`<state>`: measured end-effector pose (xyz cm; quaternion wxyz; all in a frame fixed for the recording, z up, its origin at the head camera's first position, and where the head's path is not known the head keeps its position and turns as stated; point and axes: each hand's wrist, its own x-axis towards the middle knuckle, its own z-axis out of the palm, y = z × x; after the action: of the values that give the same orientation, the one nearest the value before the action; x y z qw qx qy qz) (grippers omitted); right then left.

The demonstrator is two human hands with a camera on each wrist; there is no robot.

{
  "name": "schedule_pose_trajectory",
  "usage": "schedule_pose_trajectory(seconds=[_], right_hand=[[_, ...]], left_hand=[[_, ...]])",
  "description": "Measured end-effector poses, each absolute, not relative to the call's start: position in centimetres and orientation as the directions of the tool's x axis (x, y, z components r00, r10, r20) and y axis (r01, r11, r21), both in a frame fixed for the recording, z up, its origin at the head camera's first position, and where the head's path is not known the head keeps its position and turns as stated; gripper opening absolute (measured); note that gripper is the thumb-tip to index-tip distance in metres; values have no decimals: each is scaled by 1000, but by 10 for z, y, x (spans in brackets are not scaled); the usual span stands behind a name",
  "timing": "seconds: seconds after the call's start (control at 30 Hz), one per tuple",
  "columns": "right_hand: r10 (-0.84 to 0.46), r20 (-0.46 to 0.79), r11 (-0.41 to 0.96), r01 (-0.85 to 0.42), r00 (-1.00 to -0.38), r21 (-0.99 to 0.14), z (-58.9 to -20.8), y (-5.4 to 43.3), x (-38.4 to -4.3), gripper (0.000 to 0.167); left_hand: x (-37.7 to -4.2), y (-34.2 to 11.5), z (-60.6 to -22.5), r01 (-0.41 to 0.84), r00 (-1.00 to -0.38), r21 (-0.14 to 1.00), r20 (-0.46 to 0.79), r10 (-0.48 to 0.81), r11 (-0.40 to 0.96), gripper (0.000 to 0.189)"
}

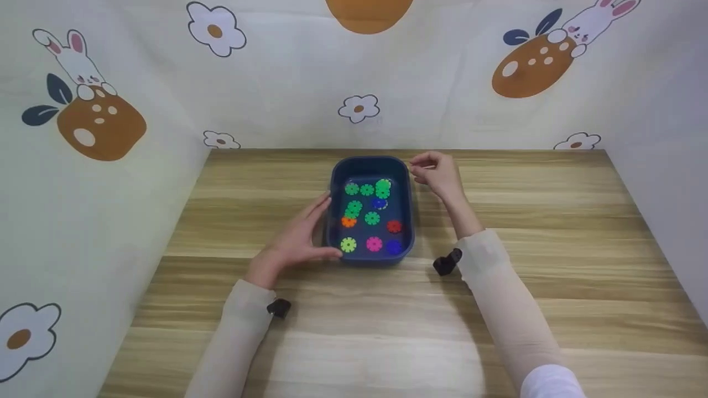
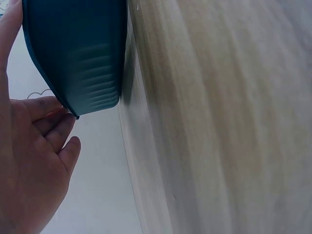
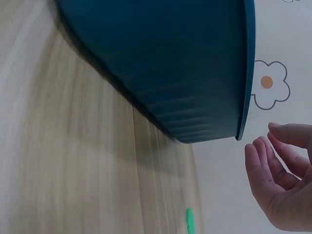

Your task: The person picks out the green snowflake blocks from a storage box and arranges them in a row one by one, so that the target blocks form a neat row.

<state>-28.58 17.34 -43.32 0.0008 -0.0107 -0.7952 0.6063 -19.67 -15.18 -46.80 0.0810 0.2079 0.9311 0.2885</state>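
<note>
A dark blue plastic bin point(image 1: 371, 260) stands on the table, with several flower-shaped notched discs lying flat inside. Most are green discs point(image 1: 372, 218); an orange disc point(image 1: 349, 221), a red disc point(image 1: 394, 226), a pink disc point(image 1: 374, 244), a yellow-green disc point(image 1: 348, 245) and blue discs point(image 1: 394, 246) lie among them. My left hand point(image 1: 298, 237) is spread along the bin's left side, fingers and thumb touching the rim. Beside the far right corner hovers my right hand point(image 1: 440, 174), fingers loosely bent, with nothing visible between them. The right wrist view shows it just off the rim point(image 3: 241, 129).
A green piece point(image 3: 190, 221) lies on the table beyond the bin in the right wrist view. The wood-grain table point(image 1: 553, 249) meets a patterned cloth wall point(image 1: 431, 105) behind the bin, with more cloth on both sides. Small black devices point(image 1: 447, 262) sit on both wrists.
</note>
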Motion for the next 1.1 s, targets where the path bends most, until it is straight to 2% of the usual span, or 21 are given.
schedule_pose_trajectory(seconds=[0.93, 1.1], right_hand=[[-90, 29, 292, -54, -996, -955, -431, 126, -272, 19], [-114, 37, 344, -74, -993, -936, -434, 118, -271, 19]], left_hand=[[-195, -152, -468, 331, -904, 589, -27, 427, 737, 119], [-195, -151, -468, 319, -907, 588, -37, 419, 743, 118]])
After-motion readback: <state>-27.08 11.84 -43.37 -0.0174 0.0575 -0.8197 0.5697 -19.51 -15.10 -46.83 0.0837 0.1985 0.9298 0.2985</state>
